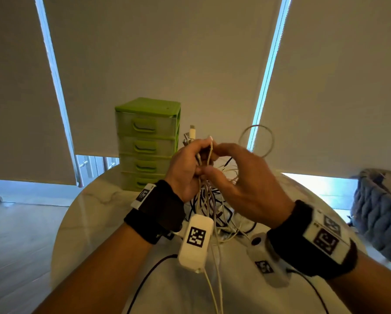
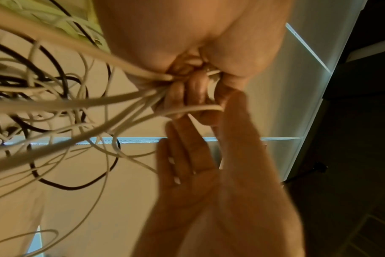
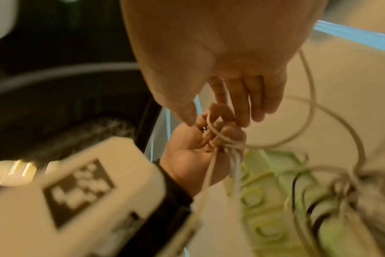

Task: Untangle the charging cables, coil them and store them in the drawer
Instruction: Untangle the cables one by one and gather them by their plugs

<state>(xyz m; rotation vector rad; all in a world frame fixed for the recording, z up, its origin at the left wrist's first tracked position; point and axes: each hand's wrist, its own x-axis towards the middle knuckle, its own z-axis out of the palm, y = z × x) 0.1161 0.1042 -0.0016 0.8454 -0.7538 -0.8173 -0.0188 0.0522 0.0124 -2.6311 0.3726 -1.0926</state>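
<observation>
Risk of cinching the knot, judging by the snarl, if a strand gets yanked from the cables (image 1: 209, 196) held above the tabletop (image 1: 95, 200) in front of the drawers (image 1: 147, 143): left hand (image 1: 186, 171) grip curled round the bundle, right hand (image 1: 246, 180) grip pinching one white strand.

No readable text anywhere; only coded square markers (image 1: 196, 237) on the wrist cameras
</observation>
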